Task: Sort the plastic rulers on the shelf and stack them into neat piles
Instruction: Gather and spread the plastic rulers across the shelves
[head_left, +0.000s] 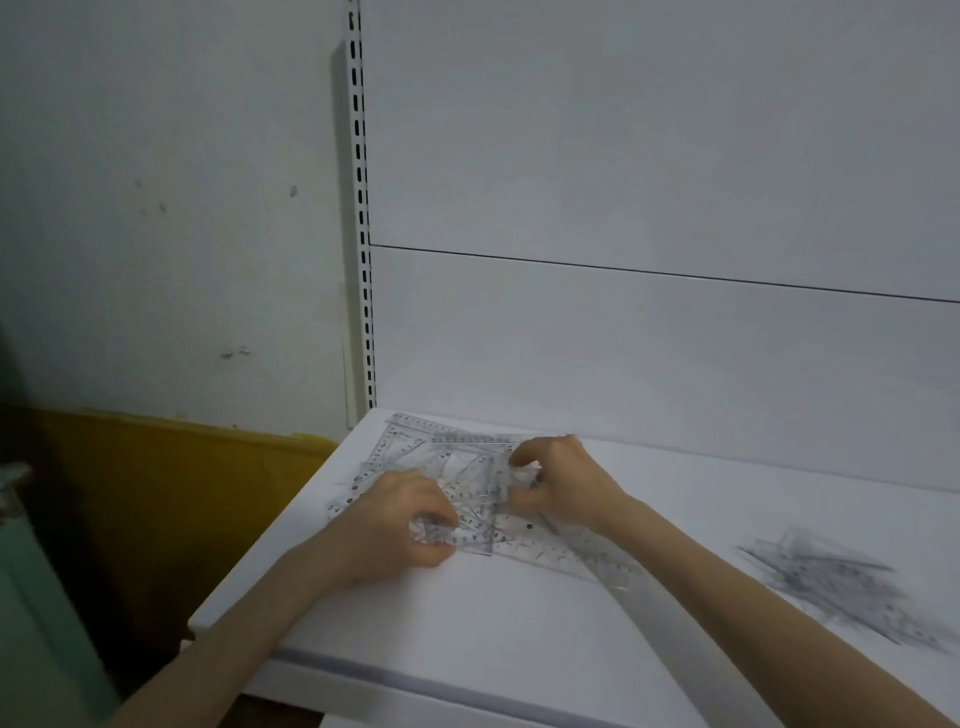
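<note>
Head view: the white shelf (519, 623) ends at its left corner just in front of one slotted upright (363, 234), and its front edge runs slantwise across the bottom of the picture. Beyond the left edge the floor side drops away beside a yellow panel (156, 467) under the marked wall (156, 208). At the rear the shelf meets the white back panel (649, 156). A broad bare stretch of shelf lies between the two heaps and along the front.

There are two heaps. The left heap of rulers (441, 447) lies at the rear left corner, close to the left edge, with clear pieces crossing at many angles; their number cannot be told. One set square (550, 551) juts out of it toward the front right, under the right wrist. The right heap of rulers (841, 582) lies well apart, blurred.

Both hands are on the left heap. The left hand (400, 519) has its fingers curled down and its thumb beneath, pinching rulers at the near side. The right hand (566, 483) curls its fingers round pieces at the far side.
</note>
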